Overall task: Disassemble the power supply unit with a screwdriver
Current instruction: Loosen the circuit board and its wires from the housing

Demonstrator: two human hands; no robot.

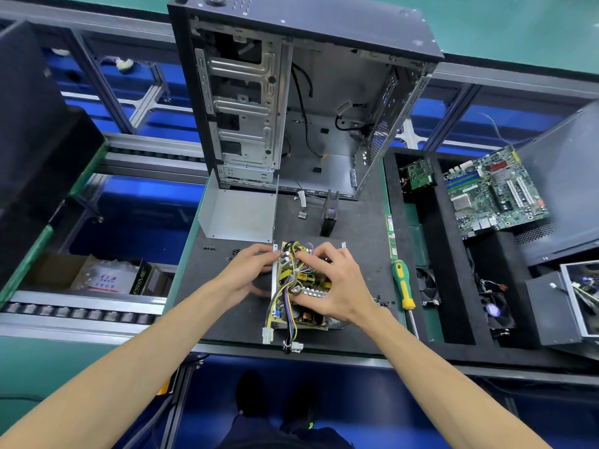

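Here, the opened power supply unit [296, 286] lies on the dark mat [356, 228] in front of the person, its circuit board and bundled wires exposed. The left hand [246, 270] grips the unit's left metal edge with curled fingers. The right hand [337, 286] rests on top, fingers spread and bent over the board and wires. A green-and-yellow screwdriver [403, 286] lies unheld, just right of the right hand. A bent metal cover [238, 215] sits behind the unit, near the upright, emptied computer case [301, 102]. A motherboard [496, 192] rests in the tray at right.
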